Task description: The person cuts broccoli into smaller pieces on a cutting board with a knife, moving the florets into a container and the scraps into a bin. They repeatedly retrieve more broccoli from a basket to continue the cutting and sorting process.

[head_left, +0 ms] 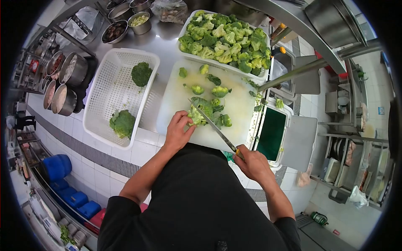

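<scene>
My right hand (pixel 252 162) is closed round the yellowish handle of a knife (pixel 215 127). Its long, narrow blade slants up and left across a head of broccoli (pixel 202 109) on the white cutting board (pixel 176 94). With bent fingers, my left hand (pixel 180 127) grips the near left side of that broccoli, close to the blade. Several cut florets (pixel 219 91) and a dark leaf (pixel 213 79) lie farther up the board. Beyond it, a white tray (pixel 182 44) is heaped with broccoli florets (pixel 228 39).
Left of the board, a white perforated basket (pixel 119 58) holds two whole broccoli heads (pixel 122 124). A green-lined bin (pixel 271 134) stands at the right. Metal pots (pixel 65 99) sit at the far left. A metal shelf post (pixel 293 73) slants over the right side.
</scene>
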A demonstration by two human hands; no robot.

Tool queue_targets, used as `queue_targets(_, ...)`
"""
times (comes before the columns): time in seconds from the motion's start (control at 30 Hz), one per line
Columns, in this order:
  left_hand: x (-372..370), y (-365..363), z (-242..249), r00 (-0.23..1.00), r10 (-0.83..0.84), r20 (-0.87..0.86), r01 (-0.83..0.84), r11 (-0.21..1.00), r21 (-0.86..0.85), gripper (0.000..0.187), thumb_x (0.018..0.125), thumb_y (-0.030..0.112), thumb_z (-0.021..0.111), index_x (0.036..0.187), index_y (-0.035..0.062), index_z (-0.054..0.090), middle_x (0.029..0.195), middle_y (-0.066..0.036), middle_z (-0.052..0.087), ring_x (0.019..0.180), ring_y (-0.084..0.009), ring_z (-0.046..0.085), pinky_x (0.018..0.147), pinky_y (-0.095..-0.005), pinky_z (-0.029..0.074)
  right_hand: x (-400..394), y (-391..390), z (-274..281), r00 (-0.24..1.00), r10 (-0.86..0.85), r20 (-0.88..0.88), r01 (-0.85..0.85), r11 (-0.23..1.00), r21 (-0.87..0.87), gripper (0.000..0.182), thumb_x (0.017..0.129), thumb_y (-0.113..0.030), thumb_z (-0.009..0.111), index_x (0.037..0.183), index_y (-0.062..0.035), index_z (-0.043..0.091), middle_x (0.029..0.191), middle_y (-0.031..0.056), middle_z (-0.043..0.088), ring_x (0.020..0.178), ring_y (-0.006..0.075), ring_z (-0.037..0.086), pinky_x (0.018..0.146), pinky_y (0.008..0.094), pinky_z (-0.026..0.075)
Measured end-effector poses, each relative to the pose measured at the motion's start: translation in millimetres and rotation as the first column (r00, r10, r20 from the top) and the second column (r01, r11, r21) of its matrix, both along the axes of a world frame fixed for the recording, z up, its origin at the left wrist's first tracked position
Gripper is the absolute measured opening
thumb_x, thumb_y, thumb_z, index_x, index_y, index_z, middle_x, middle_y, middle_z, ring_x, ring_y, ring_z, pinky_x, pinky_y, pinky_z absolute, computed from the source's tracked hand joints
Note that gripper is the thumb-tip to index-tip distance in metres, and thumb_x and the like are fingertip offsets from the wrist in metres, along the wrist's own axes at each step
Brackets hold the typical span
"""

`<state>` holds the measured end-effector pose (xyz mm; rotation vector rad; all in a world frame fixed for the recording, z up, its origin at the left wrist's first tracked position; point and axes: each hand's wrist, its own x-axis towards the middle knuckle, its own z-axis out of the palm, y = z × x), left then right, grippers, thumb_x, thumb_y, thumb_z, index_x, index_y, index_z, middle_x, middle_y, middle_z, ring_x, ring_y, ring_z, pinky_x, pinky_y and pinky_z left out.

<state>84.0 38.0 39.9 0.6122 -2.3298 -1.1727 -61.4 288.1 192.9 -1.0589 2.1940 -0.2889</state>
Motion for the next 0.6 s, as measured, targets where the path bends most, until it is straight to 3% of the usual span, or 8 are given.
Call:
queue_targets(0.2,-2,0,3,0.999,-0.031,0.013,0.032,0.997,-0.077,0.022,0.082,0.007,0.081,0.096,0.0053,0.064,0.12,-0.013,0.061,0.109,-0.035,0.061,0.089,-0.042,0.053,5,-20,-17,0.999,0.021,-0.032,-0.018,0.994,0.109,0.029,0.102,-0.031,0.059,0.114,-0.0055,0.054,0.074,0.0232,0.069,0.075,0.0459,0.069,0.069,0.0567,0.052)
queue_targets(0.33,4,-3,-3,0.999,-0.03,0.041,0.032,0.999,-0.044,0.026,0.08,0.005,0.081,0.097,0.0044,0.062,0.12,-0.015,0.059,0.111,-0.0363,0.061,0.092,-0.0415,0.052,11,-67,-68,0.993,0.061,-0.099,-0.065,0.997,-0.04,0.027,0.102,-0.029,0.059,0.109,-0.0041,0.052,0.074,0.0222,0.069,0.075,0.0445,0.07,0.07,0.0572,0.054)
queue_targets(0.4,6,-5,-11,0.993,0.058,0.106,-0.067,0.994,0.082,0.026,0.08,0.005,0.081,0.097,0.0042,0.062,0.12,-0.015,0.057,0.111,-0.037,0.061,0.091,-0.0417,0.052,16,-86,-90,0.99,0.06,-0.13,-0.073,0.992,-0.101,0.026,0.101,-0.028,0.059,0.107,-0.0038,0.052,0.073,0.0217,0.069,0.074,0.044,0.07,0.069,0.0568,0.055)
queue_targets(0.6,11,-1,-12,0.996,0.068,0.053,-0.067,0.998,-0.015,0.024,0.08,0.002,0.078,0.097,0.0037,0.061,0.119,-0.016,0.057,0.105,-0.0367,0.062,0.086,-0.0422,0.053,18,-105,-140,0.964,0.063,-0.257,-0.117,0.973,-0.2,0.024,0.098,-0.024,0.062,0.107,-0.003,0.055,0.073,0.0205,0.071,0.069,0.0386,0.072,0.065,0.0528,0.058)
